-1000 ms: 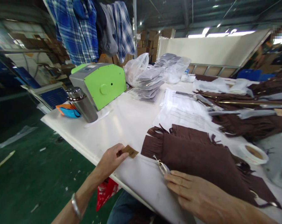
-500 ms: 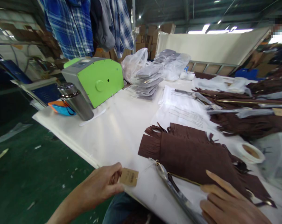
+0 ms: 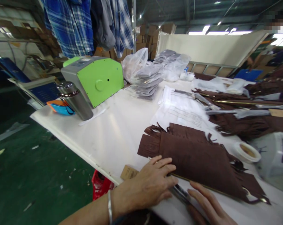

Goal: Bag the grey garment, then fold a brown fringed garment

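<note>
White bench (image 3: 113, 131) holds a brown fringed cloth (image 3: 190, 156). Left hand (image 3: 153, 184) lies flat and loose on its edge, beside a small brown tag (image 3: 129, 172). Right hand (image 3: 209, 207) rests flat, gripping nothing.

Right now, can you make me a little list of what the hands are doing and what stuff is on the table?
left hand: lies flat, fingers spread on the near edge of the brown fringed cloth
right hand: open, palm down by the cloth's near edge
brown paper tag: on the white table, beside the left hand
green machine: far left
metal flask: before the machine
tape roll: right of the cloth
</note>
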The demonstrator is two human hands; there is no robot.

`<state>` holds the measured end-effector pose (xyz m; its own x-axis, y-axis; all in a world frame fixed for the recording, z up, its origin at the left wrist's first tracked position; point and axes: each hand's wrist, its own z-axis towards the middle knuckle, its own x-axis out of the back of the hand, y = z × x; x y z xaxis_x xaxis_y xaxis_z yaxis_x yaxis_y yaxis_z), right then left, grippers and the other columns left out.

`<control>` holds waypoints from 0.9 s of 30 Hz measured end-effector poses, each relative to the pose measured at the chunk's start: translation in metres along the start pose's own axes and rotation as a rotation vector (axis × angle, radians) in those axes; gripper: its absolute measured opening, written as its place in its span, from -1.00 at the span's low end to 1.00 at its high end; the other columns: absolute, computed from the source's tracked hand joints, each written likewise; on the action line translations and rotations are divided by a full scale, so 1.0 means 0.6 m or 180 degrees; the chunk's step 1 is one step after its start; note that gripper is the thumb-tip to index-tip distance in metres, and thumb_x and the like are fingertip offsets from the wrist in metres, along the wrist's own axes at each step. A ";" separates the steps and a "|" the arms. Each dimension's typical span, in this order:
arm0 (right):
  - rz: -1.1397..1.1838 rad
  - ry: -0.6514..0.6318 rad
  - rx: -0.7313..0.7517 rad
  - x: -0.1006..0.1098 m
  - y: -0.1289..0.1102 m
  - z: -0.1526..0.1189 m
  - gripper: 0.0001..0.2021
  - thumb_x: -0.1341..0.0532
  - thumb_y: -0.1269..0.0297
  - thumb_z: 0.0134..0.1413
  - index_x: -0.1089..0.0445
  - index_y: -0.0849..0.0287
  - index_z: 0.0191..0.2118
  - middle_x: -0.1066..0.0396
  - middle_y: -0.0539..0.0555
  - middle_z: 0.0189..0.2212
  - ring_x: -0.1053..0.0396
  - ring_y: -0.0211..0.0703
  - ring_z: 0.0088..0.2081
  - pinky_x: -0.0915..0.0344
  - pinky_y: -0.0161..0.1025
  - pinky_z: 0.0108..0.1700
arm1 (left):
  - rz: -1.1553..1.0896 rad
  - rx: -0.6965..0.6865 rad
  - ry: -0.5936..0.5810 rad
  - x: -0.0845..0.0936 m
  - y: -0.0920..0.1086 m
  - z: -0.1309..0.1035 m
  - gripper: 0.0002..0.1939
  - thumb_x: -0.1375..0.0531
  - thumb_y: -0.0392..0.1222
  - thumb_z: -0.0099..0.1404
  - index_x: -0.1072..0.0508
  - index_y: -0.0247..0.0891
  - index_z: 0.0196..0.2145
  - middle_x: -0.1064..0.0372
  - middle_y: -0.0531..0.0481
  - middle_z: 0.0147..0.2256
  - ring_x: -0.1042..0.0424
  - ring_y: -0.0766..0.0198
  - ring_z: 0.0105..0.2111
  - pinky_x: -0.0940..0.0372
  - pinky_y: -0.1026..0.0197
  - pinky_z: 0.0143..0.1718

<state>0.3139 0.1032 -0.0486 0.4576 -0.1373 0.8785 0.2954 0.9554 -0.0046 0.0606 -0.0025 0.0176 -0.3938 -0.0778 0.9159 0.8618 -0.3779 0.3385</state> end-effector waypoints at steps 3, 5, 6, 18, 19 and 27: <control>-0.0120 -0.0211 -0.0178 0.003 0.015 0.001 -0.77 -0.06 0.21 0.26 -0.41 0.07 -0.08 -0.46 0.11 -0.01 -0.52 -0.26 -0.18 -0.44 -0.48 -0.23 | 0.0097 0.0003 -0.0116 -0.026 -0.016 0.026 -0.81 -0.24 -0.09 0.33 -0.38 -0.16 -0.14 -0.37 0.04 -0.09 -0.29 0.20 0.00 -0.09 0.10 0.11; -0.0218 -0.0247 -0.0188 0.005 0.028 0.007 -0.78 -0.08 0.27 0.22 -0.42 0.02 -0.09 -0.43 0.10 0.01 -0.50 -0.16 -0.13 -0.46 -0.32 -0.17 | 0.0252 0.0083 -0.0129 -0.038 -0.021 0.035 -0.77 -0.29 -0.05 0.28 -0.38 -0.18 -0.19 -0.35 0.04 -0.19 -0.32 0.18 -0.12 -0.16 0.12 -0.03; -0.0249 -0.0218 -0.0158 0.006 0.034 0.010 -0.76 -0.10 0.27 0.19 -0.41 0.00 -0.07 -0.43 0.10 0.01 -0.49 -0.12 -0.12 -0.45 -0.25 -0.16 | 0.0322 0.0125 -0.0108 -0.041 -0.021 0.038 -0.72 -0.30 -0.02 0.25 -0.36 -0.18 -0.18 -0.34 0.03 -0.20 -0.31 0.16 -0.14 -0.17 0.12 -0.07; 0.0615 -0.0168 -0.0395 0.033 -0.001 0.062 -0.78 -0.26 0.07 0.15 -0.39 0.05 -0.16 -0.48 -0.05 -0.31 -0.41 -0.21 -0.27 -0.20 -0.25 -0.19 | -0.0187 0.0570 0.0175 -0.051 -0.010 0.045 -0.85 -0.25 -0.13 0.32 -0.33 -0.17 -0.29 -0.33 0.10 -0.23 -0.26 0.23 -0.18 -0.11 0.17 -0.09; 0.0642 -0.0246 -0.0444 0.030 -0.002 0.067 -0.84 -0.23 0.11 0.19 -0.40 0.04 -0.18 -0.48 -0.06 -0.33 -0.40 -0.22 -0.28 -0.17 -0.23 -0.19 | -0.0228 0.0580 0.0181 -0.052 -0.010 0.046 -0.86 -0.24 -0.14 0.32 -0.33 -0.18 -0.30 -0.33 0.10 -0.24 -0.26 0.23 -0.18 -0.11 0.17 -0.10; 0.0931 -0.0532 -0.0744 -0.003 -0.008 0.088 -0.81 -0.15 0.24 0.26 -0.45 -0.01 -0.37 -0.41 -0.08 -0.47 -0.27 -0.21 -0.37 0.01 -0.19 -0.27 | -0.0468 0.0718 0.0205 -0.058 -0.005 0.050 -0.89 -0.21 -0.24 0.33 -0.31 -0.20 -0.32 -0.32 0.08 -0.23 -0.23 0.24 -0.16 -0.10 0.19 -0.10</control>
<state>0.2675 0.1128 -0.0252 0.4137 0.1940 0.8895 0.3645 0.8600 -0.3571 0.0815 0.0292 -0.0085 -0.5332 -0.0986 0.8402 0.8405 -0.1751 0.5128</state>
